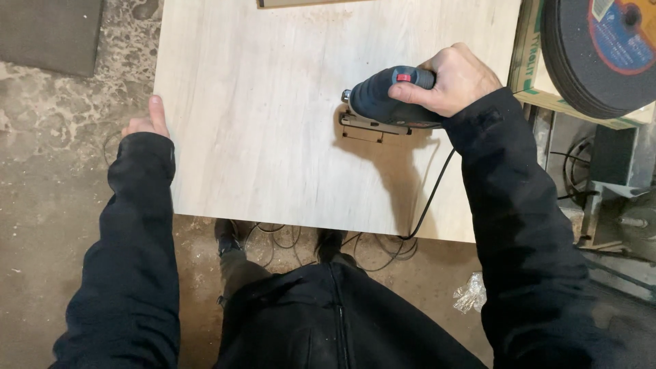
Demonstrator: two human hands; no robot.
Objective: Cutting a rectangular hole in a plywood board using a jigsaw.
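A pale wooden board (273,116) fills the middle of the view, its near edge overhanging the dusty concrete floor (48,205); what carries it is hidden beneath it. Because that support cannot be seen, the overhanging near part could flex or tip if weight bears down on it.

At far right a stack of dark abrasive discs (601,55) sits on a cardboard box (529,75), just beside the board's right edge.

On the right half of the board stands a dark blue-grey jigsaw (386,102) with a red switch on top, its metal base plate flat on the wood. The right hand (454,78) is clenched round its handle, fingers (417,92) wrapped over the top. The blade is hidden under the body, so where it meets the wood cannot be told; a saw pushed crooked could bind or kick.

The left hand (147,119) rests at the board's left edge, thumb up, fingers hidden over the side, so their grip cannot be told. One light hold may let the board shift.

The black power cord (430,198) trails off the near edge into loops by the person's shoes (229,236), where a foot could snag it and jerk the tool.
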